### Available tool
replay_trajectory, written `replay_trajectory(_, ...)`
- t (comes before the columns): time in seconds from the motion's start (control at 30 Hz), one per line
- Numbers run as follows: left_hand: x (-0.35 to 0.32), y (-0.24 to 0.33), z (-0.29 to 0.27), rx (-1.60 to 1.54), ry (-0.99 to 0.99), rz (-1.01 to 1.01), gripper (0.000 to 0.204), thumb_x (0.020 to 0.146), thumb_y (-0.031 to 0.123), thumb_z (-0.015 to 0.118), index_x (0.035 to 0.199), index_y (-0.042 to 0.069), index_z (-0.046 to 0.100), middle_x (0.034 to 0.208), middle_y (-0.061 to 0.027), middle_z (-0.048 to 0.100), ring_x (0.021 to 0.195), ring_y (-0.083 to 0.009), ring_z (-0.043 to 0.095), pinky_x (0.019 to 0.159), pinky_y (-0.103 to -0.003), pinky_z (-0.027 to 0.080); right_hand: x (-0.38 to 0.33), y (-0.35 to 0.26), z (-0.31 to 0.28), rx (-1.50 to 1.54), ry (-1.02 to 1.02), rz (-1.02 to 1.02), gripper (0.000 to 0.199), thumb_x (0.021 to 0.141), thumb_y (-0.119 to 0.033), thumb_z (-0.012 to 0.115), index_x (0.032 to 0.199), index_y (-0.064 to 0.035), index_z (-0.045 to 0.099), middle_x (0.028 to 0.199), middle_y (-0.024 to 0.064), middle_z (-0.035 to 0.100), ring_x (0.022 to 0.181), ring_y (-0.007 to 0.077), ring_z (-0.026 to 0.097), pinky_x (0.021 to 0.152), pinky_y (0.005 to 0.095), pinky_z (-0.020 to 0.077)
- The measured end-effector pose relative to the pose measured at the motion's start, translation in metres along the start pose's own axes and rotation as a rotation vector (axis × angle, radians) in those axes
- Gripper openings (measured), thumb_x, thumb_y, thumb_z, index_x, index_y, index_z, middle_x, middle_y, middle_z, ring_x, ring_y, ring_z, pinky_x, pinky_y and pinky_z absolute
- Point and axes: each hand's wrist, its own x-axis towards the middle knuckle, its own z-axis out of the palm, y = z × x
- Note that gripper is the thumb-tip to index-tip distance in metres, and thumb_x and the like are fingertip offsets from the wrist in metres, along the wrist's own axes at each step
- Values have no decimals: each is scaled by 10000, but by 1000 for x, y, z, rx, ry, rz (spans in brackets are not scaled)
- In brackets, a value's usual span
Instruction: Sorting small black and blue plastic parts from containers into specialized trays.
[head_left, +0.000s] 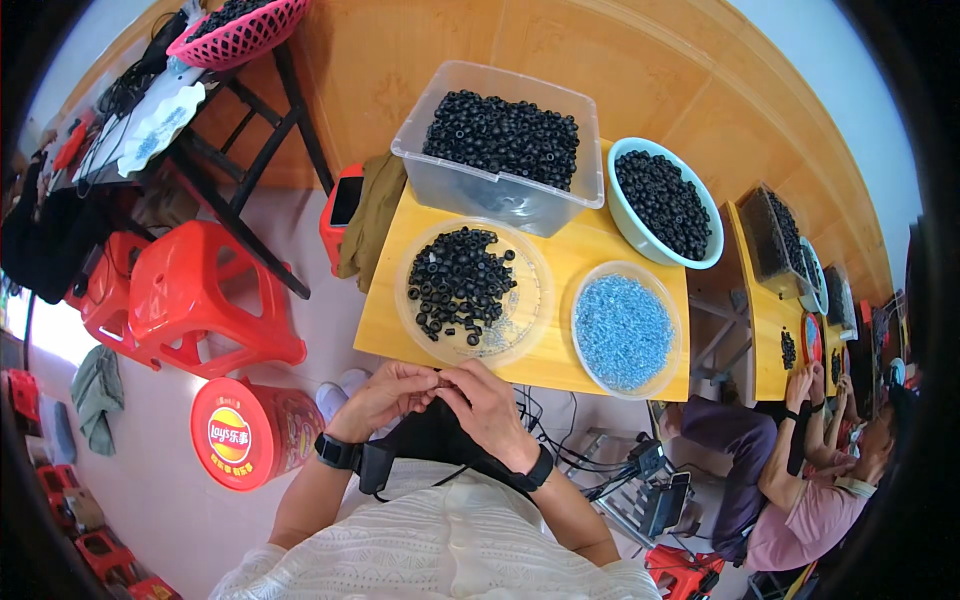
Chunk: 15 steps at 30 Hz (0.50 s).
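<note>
My left hand (388, 397) and my right hand (487, 408) meet just off the near edge of a yellow wooden table (390, 325). Both have thumb and fingers pinched together, fingertips almost touching. What lies between them is small and partly covered, so I cannot make it out. Right beyond my hands is a round clear tray (538, 290) holding loose black ring-shaped pieces (462, 278). To its right, many small light-blue translucent pieces (625, 330) fill a second round tray (579, 300).
A clear plastic bin (480, 195) and a pale mint bowl (640, 240), both full of black pieces, stand at the back. A red snack tub (235, 435) and red stools (205, 290) are at left. Cables (600, 470) hang below. A co-worker (800, 500) sits at right.
</note>
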Motion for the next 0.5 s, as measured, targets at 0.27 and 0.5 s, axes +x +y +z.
replay_trajectory(0.27,3,-1,-4,23,38,-6,139,828,148,642,899,29,652,769,-17,633,643,-79,576,596,-196,481,-2,3,6,-138,-21,-28,162,729,22,636,883,2,590,800,108,529,691,278,569,586,332,465)
replay_trajectory(0.5,4,-6,-7,-14,92,-22,173,857,165,601,895,1,641,763,-31,614,641,-86,551,607,-205,470,-3,7,13,-155,-3,-36,88,752,-9,600,820,-23,547,752,106,475,679,288,547,559,361,452)
